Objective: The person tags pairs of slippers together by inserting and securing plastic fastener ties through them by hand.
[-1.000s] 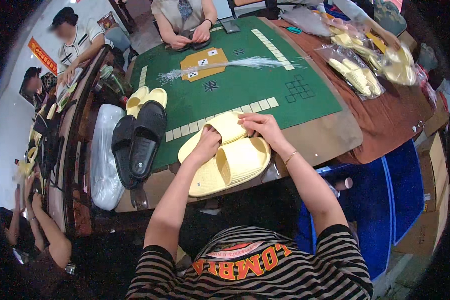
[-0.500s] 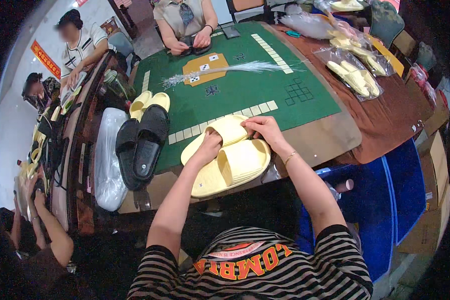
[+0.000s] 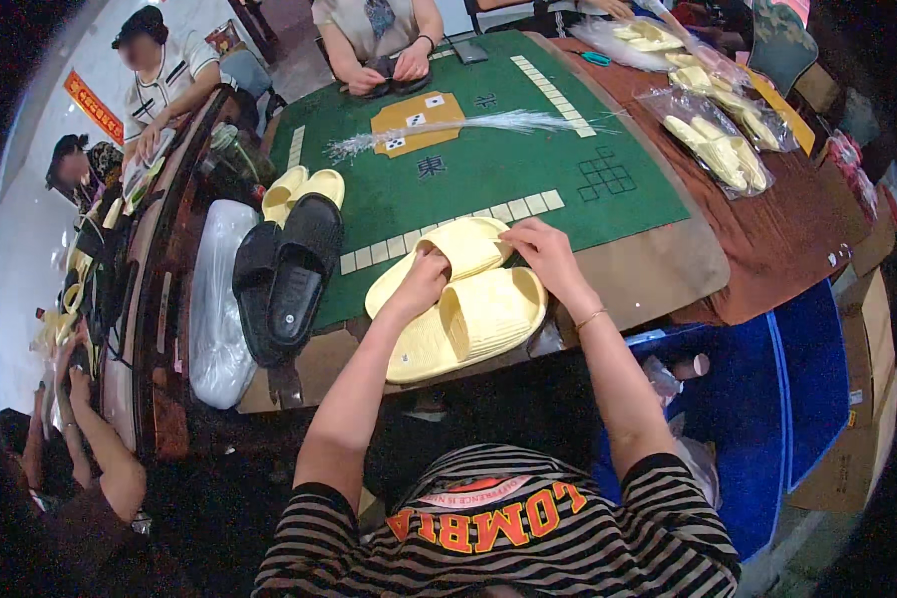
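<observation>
A pair of pale yellow slippers lies side by side at the near edge of the table, the near slipper (image 3: 478,324) against the far slipper (image 3: 465,242). My left hand (image 3: 421,286) reaches into the far slipper's foot opening, its fingers closed and partly hidden under the strap. At the front end of that strap, my right hand (image 3: 548,256) is closed in a pinch; what lies between thumb and finger is too small to make out. To the left rest black slippers (image 3: 289,279), with smaller yellow slippers (image 3: 302,191) just beyond. A bundle of clear plastic strands (image 3: 458,124) stretches across the green mat (image 3: 528,164).
A long clear plastic bag (image 3: 219,309) lies along the left table edge. Bagged yellow slippers (image 3: 713,149) sit on the brown cloth (image 3: 787,224) at right. Across the table, a person's hands (image 3: 389,72) hold something dark. Blue panels (image 3: 738,399) stand below right.
The view has shifted slightly. My right hand's pinch stays at the far slipper's strap, its fingers now a little further along the edge. My left hand remains inside the slipper.
</observation>
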A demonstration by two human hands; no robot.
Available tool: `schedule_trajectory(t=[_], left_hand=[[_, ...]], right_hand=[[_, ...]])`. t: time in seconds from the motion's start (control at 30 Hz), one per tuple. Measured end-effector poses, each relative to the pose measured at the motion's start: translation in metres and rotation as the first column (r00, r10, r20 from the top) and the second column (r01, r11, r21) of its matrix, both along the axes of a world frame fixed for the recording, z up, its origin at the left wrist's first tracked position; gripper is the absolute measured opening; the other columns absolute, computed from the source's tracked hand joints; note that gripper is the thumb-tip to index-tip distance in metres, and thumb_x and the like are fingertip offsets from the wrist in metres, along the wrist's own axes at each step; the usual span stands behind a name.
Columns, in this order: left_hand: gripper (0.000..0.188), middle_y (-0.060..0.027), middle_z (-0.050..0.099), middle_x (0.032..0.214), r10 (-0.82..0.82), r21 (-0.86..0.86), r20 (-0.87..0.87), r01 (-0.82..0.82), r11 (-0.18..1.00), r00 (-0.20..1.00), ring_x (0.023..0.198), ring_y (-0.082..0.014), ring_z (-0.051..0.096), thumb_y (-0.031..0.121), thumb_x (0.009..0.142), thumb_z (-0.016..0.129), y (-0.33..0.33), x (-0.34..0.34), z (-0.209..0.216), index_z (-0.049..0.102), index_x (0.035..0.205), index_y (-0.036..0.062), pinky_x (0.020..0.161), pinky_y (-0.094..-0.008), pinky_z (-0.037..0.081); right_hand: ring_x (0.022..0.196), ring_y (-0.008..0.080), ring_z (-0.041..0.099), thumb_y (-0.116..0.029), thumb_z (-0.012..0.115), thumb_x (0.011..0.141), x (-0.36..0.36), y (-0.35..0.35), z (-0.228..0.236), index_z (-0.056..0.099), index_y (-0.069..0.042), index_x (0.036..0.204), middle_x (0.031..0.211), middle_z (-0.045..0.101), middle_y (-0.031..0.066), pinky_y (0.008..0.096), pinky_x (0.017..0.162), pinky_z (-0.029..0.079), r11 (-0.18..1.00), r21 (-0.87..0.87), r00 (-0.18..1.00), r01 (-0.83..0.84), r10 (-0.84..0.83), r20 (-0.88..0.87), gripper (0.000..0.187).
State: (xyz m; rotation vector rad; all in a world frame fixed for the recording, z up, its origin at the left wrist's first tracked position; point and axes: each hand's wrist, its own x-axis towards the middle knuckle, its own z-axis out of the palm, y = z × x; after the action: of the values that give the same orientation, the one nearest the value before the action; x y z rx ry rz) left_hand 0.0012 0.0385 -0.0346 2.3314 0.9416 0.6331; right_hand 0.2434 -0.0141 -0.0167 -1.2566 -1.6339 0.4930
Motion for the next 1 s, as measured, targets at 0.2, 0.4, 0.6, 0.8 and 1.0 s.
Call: schedule_trajectory(t=[0.2, 0.4, 0.6, 0.8, 1.0], left_hand=[[0.018, -0.0204, 0.059, 0.108, 0.017, -0.029, -0.026, -0.018, 0.999, 1.000, 0.109, -0.0386, 0.048, -0.003, 0.076, 0.050, 0.001, 0.001, 0.005, 0.061, 0.090, -0.0040, 0.095, -0.0411, 0.039], [0.017, -0.0227, 0.060, 0.097, 0.000, 0.010, 0.049, 0.000, 1.000, 0.999, 0.096, -0.0398, 0.053, 0.000, 0.076, 0.051, 0.003, -0.001, 0.006, 0.059, 0.090, -0.0048, 0.086, -0.0430, 0.043], [0.013, -0.0112, 0.059, 0.072, 0.061, -0.177, 0.183, -0.028, 0.984, 0.981, 0.066, -0.0190, 0.055, 0.005, 0.084, 0.050, 0.003, -0.004, 0.006, 0.058, 0.088, -0.0041, 0.063, -0.0308, 0.045], [0.018, -0.0130, 0.059, 0.077, 0.093, -0.266, 0.096, -0.064, 0.962, 0.991, 0.070, -0.0215, 0.056, 0.013, 0.090, 0.053, -0.020, -0.012, 0.039, 0.057, 0.086, -0.0036, 0.067, -0.0324, 0.044], [0.033, -0.0145, 0.063, 0.108, 0.163, -0.323, 0.190, -0.095, 0.941, 0.968, 0.100, -0.0229, 0.061, 0.022, 0.093, 0.058, -0.052, -0.018, 0.038, 0.058, 0.113, -0.0037, 0.087, -0.0297, 0.047]], right_hand=[[0.085, 0.0293, 0.060, -0.001, 0.062, 0.080, -0.001, -0.001, -0.001, 0.068, -0.005, 0.091, 0.090, 0.060, 0.0108, 0.0359, 0.074, 0.050, 0.988, 0.153, 0.981, -0.034, 0.003, 0.195, 0.014], [0.078, 0.0262, 0.059, -0.007, 0.066, 0.077, 0.000, -0.005, 0.005, 0.068, -0.006, 0.084, 0.083, 0.057, 0.0078, 0.0354, 0.070, 0.049, 0.989, 0.145, 0.968, 0.039, -0.074, 0.240, 0.007], [0.074, 0.0179, 0.061, -0.008, 0.068, 0.080, 0.006, -0.003, 0.008, 0.068, -0.002, 0.085, 0.085, 0.060, 0.0065, 0.0283, 0.065, 0.048, 0.993, 0.007, 0.992, 0.119, -0.119, -0.049, 0.008], [0.063, 0.0059, 0.054, -0.014, 0.065, 0.085, 0.020, 0.002, 0.005, 0.069, -0.003, 0.087, 0.072, 0.061, -0.0012, 0.0208, 0.056, 0.045, 0.950, -0.311, 0.833, 0.004, -0.175, -0.524, 0.012], [0.063, 0.0044, 0.054, -0.014, 0.064, 0.087, 0.021, 0.001, 0.007, 0.069, -0.003, 0.090, 0.074, 0.063, -0.0019, 0.0197, 0.052, 0.044, 0.938, -0.347, 0.879, -0.007, -0.160, -0.449, 0.013]])
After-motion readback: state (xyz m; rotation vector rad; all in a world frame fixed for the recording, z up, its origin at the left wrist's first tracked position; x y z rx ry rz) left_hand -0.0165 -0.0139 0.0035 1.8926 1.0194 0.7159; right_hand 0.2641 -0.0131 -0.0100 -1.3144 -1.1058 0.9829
